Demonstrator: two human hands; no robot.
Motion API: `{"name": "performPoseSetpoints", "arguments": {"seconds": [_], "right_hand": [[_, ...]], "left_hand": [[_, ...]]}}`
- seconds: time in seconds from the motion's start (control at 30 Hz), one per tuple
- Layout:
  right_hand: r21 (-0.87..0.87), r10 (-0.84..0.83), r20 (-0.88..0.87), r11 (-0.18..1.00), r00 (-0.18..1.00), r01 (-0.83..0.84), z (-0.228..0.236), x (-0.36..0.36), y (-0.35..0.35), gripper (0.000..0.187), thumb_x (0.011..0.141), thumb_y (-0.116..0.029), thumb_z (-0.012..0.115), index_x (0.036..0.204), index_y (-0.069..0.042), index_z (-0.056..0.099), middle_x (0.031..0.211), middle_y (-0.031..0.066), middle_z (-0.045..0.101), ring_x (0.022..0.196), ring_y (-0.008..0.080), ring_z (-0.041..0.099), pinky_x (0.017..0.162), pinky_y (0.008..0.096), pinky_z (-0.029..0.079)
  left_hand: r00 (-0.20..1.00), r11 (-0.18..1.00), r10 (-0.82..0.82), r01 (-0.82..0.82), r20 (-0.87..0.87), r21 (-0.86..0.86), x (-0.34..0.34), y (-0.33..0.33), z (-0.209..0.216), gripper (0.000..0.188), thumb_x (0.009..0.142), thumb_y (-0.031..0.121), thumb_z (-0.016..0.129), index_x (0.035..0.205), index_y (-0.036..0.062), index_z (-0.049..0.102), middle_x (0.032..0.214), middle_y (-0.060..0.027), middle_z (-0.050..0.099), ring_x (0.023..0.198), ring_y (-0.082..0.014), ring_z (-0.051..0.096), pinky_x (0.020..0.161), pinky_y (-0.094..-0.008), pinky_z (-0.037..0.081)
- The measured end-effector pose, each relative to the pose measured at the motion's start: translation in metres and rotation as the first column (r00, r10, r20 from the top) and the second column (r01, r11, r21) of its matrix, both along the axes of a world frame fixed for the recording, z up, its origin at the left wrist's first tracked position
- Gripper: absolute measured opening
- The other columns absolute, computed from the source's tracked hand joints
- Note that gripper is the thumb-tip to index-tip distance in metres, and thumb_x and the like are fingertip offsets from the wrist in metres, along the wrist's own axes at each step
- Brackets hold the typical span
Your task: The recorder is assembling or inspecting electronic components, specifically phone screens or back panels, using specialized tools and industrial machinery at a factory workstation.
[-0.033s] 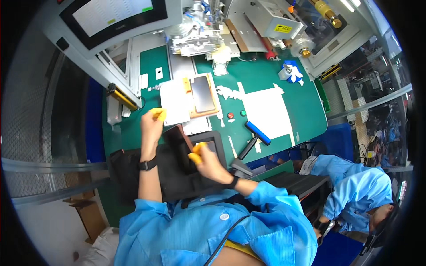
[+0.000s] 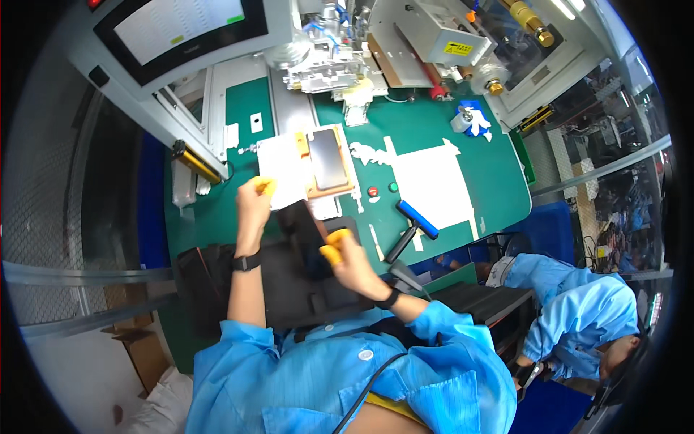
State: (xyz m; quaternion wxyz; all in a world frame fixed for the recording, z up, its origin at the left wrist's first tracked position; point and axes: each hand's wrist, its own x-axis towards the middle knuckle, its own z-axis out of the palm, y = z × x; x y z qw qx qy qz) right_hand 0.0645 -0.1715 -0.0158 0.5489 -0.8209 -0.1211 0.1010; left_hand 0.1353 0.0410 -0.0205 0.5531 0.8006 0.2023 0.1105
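Yellow finger covers sit on the fingertips of both hands. My left hand [image 2: 253, 210] is closed in a pinch at the near left edge of a white sheet [image 2: 280, 166]. My right hand [image 2: 356, 266] grips the right edge of a dark, phone-shaped panel [image 2: 300, 226], tilted above a black mat [image 2: 278, 289]. Beside the white sheet, a dark glossy phone-like screen [image 2: 329, 160] lies in an orange-tan fixture [image 2: 312, 189]. My fingers hide part of the panel's edge.
A blue roller [image 2: 417, 219] with a black handle rests on the green table right of the mat, near a large white sheet [image 2: 434, 184]. Red [image 2: 373, 192] and green [image 2: 393, 186] buttons stand nearby. Metal machinery [image 2: 325, 69] and a monitor [image 2: 184, 29] stand behind; a co-worker [image 2: 578, 311] is at right.
My right hand has moved slightly right with the dark panel, whose broad dark face now shows more. My left hand has shifted slightly right, still at the white sheet's edge.
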Motion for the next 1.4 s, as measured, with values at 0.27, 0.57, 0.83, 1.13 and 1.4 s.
{"name": "performPoseSetpoints", "arguments": {"seconds": [0.27,0.57,0.83,1.13,1.4], "right_hand": [[-0.059,-0.371,0.070,0.925,0.926,0.375,-0.031,0.105,-0.076,0.024,0.083,-0.008,0.051,0.105,0.000,0.042,0.079,0.0201,0.058,0.072,0.0341,0.057,0.060,0.0391,0.043],[0.032,-0.338,0.172,0.941,0.925,0.338,-0.076,0.172,-0.002,0.025,0.077,0.000,0.045,0.101,0.001,0.037,0.080,0.0276,0.053,0.077,0.0465,0.051,0.065,0.0496,0.039],[-0.245,-0.279,0.391,0.887,0.877,0.391,-0.093,0.180,0.026,0.025,0.073,-0.001,0.049,0.097,0.001,0.049,0.099,0.0232,0.045,0.094,0.0393,0.041,0.080,0.0467,0.035],[-0.834,-0.381,-0.037,0.521,0.924,0.182,-0.066,0.076,-0.160,0.045,0.080,-0.040,0.054,0.071,0.004,0.062,0.071,0.0253,0.059,0.070,0.0389,0.059,0.059,0.0443,0.047],[0.120,-0.599,-0.550,0.633,0.582,0.765,-0.118,0.114,-0.147,0.021,0.087,-0.024,0.048,0.084,-0.003,0.049,0.054,0.0046,0.045,0.038,0.0136,0.045,0.033,0.0249,0.036]], "left_hand": [[0.977,0.801,0.143,-0.019,-0.161,0.598,0.067,-0.093,-0.065,0.045,0.067,0.039,0.068,0.091,0.0026,0.058,0.099,-0.0175,0.054,0.100,-0.0343,0.046,0.078,-0.0455,0.041],[0.997,0.551,0.041,0.033,0.067,-0.834,0.014,-0.051,-0.008,0.033,0.082,0.003,0.046,0.114,0.0069,0.038,0.100,-0.0140,0.053,0.087,-0.0292,0.059,0.062,-0.0472,0.053],[0.992,0.475,0.124,-0.089,-0.033,-0.876,-0.062,-0.047,0.037,0.042,0.082,0.003,0.045,0.123,0.0072,0.035,0.110,-0.0155,0.049,0.096,-0.0334,0.055,0.070,-0.0473,0.051],[0.988,0.288,0.149,-0.068,-0.026,-0.955,-0.087,-0.040,0.018,0.042,0.083,0.007,0.048,0.123,0.0050,0.035,0.112,-0.0153,0.048,0.099,-0.0327,0.054,0.073,-0.0454,0.050],[0.993,0.247,0.119,-0.053,-0.024,-0.968,-0.095,-0.049,0.018,0.040,0.083,0.007,0.049,0.121,0.0051,0.037,0.111,-0.0154,0.048,0.099,-0.0326,0.054,0.073,-0.0446,0.051]]}}
